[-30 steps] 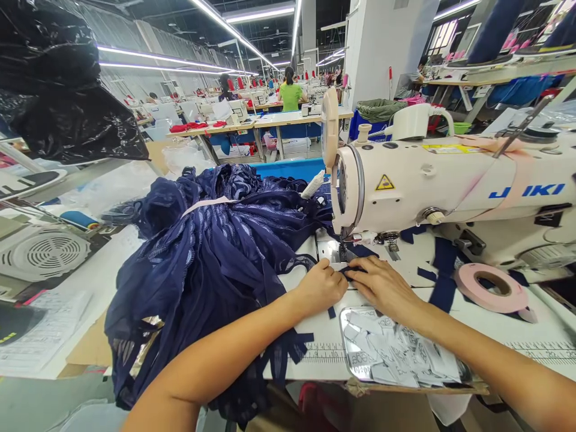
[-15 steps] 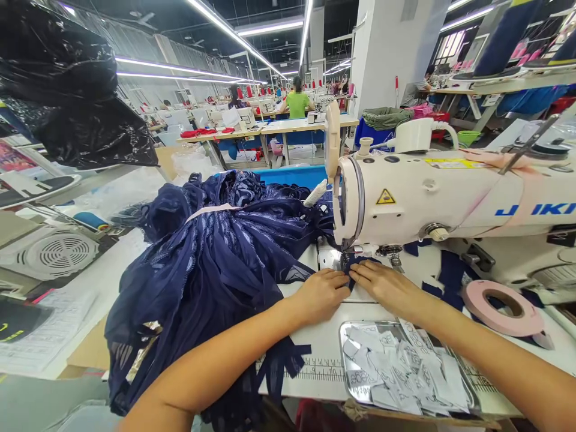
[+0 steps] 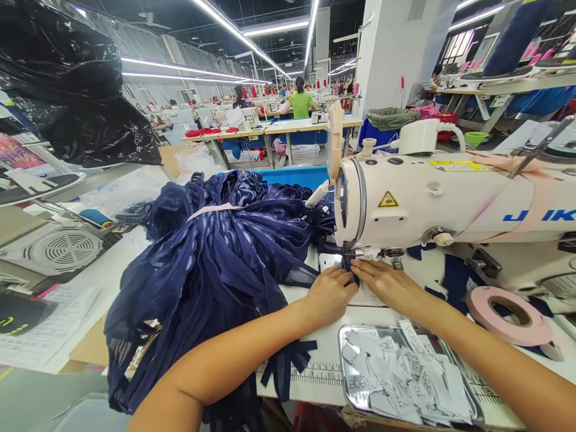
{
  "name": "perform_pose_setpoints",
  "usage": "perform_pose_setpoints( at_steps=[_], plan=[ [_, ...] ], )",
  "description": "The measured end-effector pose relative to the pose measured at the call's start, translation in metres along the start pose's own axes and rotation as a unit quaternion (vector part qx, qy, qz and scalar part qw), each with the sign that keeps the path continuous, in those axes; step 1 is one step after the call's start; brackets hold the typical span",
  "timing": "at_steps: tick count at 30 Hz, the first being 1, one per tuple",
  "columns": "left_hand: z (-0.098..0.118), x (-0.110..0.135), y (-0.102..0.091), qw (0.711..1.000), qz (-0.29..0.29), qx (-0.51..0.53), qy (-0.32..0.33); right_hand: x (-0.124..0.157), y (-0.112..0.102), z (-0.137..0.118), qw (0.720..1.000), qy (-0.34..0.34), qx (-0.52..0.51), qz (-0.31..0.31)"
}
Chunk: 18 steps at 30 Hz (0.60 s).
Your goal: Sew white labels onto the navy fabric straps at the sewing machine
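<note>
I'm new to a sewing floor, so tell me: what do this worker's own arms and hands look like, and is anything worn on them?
Both forearms are bare, with no sleeve in view. The left hand and the right hand wear no gloves. No ring, watch or bracelet shows on either one.

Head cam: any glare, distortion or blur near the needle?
Head view: wide-angle bending curves the ceiling light strips and stretches the sewing machine at the right edge. Glare only on the black plastic sheet and metal label tray. Left hand, right hand and navy strip under the machine head are evenly lit and sharp; the needle itself is too small to make out.
</note>
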State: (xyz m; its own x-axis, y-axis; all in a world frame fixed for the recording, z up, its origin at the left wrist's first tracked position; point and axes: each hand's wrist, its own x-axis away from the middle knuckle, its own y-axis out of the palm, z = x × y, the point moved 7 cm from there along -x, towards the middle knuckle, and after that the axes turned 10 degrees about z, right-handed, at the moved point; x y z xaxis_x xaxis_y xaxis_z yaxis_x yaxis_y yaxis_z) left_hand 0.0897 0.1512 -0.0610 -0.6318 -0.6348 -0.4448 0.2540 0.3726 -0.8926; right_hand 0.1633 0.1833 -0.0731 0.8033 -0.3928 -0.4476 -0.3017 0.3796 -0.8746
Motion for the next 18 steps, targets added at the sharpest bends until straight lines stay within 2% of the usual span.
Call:
perform_pose_setpoints(
  at_steps=[11, 18],
  plan=[
    [-0.004, -0.004, 0.007, 0.999, 0.026, -0.017, -0.011, 0.000, 0.006, 0.009, 1.000, 0.028, 0.006, 0.004],
    [-0.004, -0.007, 0.006, 0.998, 0.036, -0.039, -0.020, -0.008, -0.003, 0.011, 1.000, 0.028, -0.002, 0.008]
  ],
)
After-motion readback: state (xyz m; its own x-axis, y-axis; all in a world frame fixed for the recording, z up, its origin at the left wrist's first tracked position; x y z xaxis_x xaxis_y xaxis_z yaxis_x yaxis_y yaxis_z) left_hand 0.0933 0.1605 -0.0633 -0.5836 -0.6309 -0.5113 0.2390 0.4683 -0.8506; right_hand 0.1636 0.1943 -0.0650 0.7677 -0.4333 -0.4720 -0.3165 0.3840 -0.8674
